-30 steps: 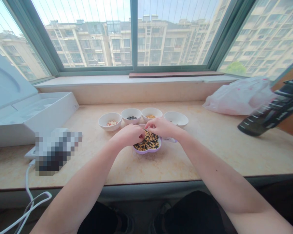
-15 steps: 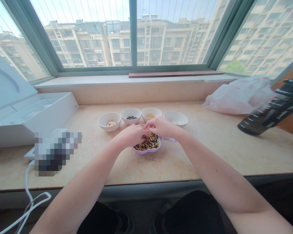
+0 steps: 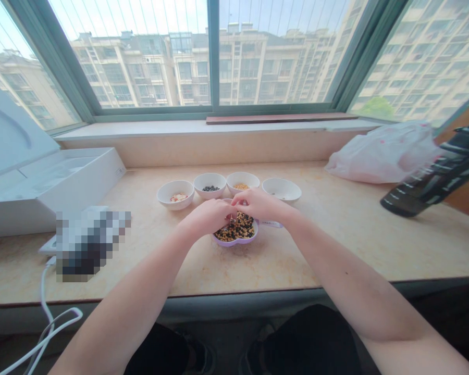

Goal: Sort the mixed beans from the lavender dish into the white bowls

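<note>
A purple-rimmed dish full of mixed black and yellow beans stands on the counter before me. Over its far part, my left hand and my right hand meet, fingertips bent and pinched close together. Whatever lies between the fingers is too small or hidden to make out. Behind the dish, white bowls stand in a row: one with red and whitish bits, one with black beans, one with yellow beans, and a right-hand bowl with a few small bits.
An open white box is at the left, with a blurred-out object and a white cable in front. To the right are a plastic bag and a dark bottle. Windows rise behind the counter.
Only the fingers over the dish have shifted slightly among the beans. Both hands keep nearly the same place, and the bowls stay put.
</note>
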Demonstrator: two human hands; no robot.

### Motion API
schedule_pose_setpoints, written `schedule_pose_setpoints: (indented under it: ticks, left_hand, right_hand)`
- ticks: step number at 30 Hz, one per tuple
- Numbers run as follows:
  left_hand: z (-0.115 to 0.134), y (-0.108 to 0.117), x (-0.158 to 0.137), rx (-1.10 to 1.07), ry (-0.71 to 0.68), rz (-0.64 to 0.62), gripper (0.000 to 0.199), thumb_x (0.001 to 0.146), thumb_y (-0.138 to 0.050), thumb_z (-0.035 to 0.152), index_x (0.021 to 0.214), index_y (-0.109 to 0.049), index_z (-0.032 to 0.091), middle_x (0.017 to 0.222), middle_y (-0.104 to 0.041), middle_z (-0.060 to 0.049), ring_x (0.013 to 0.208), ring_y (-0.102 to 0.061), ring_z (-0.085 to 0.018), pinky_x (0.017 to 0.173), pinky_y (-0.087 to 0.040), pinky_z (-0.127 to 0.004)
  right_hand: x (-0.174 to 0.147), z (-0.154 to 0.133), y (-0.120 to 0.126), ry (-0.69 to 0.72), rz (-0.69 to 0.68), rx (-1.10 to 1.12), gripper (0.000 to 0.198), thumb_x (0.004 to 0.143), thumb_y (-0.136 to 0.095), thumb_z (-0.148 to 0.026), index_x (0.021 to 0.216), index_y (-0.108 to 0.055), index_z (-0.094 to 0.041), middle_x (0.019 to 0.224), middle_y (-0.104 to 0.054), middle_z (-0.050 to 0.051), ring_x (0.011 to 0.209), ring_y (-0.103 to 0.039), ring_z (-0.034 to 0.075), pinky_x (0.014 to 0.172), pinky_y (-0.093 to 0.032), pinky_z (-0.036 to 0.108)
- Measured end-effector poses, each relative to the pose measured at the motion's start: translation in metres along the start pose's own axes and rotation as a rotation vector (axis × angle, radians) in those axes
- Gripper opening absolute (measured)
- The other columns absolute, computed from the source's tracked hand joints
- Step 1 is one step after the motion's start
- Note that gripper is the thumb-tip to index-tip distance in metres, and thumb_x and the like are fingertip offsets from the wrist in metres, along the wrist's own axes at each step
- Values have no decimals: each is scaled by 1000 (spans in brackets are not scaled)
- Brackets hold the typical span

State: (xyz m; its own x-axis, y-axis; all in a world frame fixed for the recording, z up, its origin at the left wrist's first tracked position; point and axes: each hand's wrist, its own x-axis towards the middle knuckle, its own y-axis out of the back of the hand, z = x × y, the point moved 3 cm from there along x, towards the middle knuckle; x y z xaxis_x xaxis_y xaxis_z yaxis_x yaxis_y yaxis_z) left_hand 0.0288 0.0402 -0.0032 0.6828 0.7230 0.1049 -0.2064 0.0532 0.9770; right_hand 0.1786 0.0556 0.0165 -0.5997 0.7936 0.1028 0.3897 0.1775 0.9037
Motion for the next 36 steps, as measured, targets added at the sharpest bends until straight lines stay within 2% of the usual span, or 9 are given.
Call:
schedule_pose_setpoints:
  ticks: [4, 9, 12, 15, 18, 22, 26, 29, 36]
  left_hand:
    - [-4, 9, -3, -12, -12, 67, 27, 84, -53, 5, 93, -72, 22, 95, -75, -3, 88, -67, -18, 74, -47, -27]
    - [-8, 22, -7, -117, 29, 285, 19, 86, -59, 9, 94, -70, 22, 99, -73, -1, 86, -65, -16, 74, -46, -26]
    - [-6, 31, -10, -191, 48, 480, 16, 89, -62, 14, 99, -71, 23, 98, -72, -1, 80, -63, -13, 75, -47, -25]
    - [-6, 39, -16, -240, 94, 736, 12, 92, -64, 20, 102, -73, 22, 95, -71, -1, 73, -61, -10, 75, -49, -24]
    - [-8, 45, -21, -239, 80, 976, 12, 94, -64, 24, 102, -73, 22, 93, -71, -2, 69, -59, -9, 73, -51, -24]
    - [-10, 45, -25, -223, 28, 1185, 19, 91, -68, 22, 110, -68, 23, 88, -71, 2, 60, -55, -7, 67, -51, -23]
    - [-7, 42, -24, -172, -29, 1207, 25, 89, -70, 16, 113, -66, 24, 89, -72, 3, 57, -55, -6, 62, -50, -20]
    - [-4, 39, -23, -131, -68, 1170, 24, 89, -70, 14, 111, -67, 23, 90, -71, 3, 57, -56, -5, 62, -49, -19]
    - [-4, 35, -20, -134, -46, 1056, 23, 90, -69, 15, 111, -68, 23, 88, -72, 2, 59, -58, -5, 65, -51, -19]
  right_hand:
    - [1, 2, 0, 6, 4, -14, 23, 91, -56, -22, 88, -79, -19, 81, -75, 4, 75, -64, 17, 64, -40, 26]
    - [2, 6, -2, 1, -5, -5, 23, 93, -56, -26, 94, -79, -21, 86, -75, 3, 78, -64, 17, 66, -39, 27]
    - [2, 6, -3, -22, 7, -12, 23, 92, -57, -24, 95, -79, -22, 87, -76, 3, 77, -64, 17, 67, -40, 27]
    - [2, 6, -3, -31, 15, -28, 23, 92, -57, -24, 96, -80, -21, 89, -76, 4, 81, -65, 18, 70, -43, 28]
    - [2, 5, -3, -38, 10, -28, 24, 93, -57, -25, 97, -80, -21, 94, -77, 5, 86, -67, 19, 76, -45, 29]
    - [2, 6, -3, -55, -1, -16, 24, 94, -56, -28, 97, -80, -22, 97, -78, 5, 86, -68, 19, 77, -45, 29]
    - [2, 5, -4, -55, -3, -12, 24, 93, -56, -27, 96, -79, -22, 94, -78, 4, 83, -67, 18, 73, -44, 29]
    - [2, 5, -3, -42, 4, -25, 23, 93, -56, -26, 96, -79, -21, 93, -77, 4, 83, -67, 18, 73, -44, 29]
    - [3, 5, -3, -26, -2, -61, 25, 94, -55, -25, 96, -80, -21, 89, -77, 4, 80, -65, 17, 71, -42, 27]
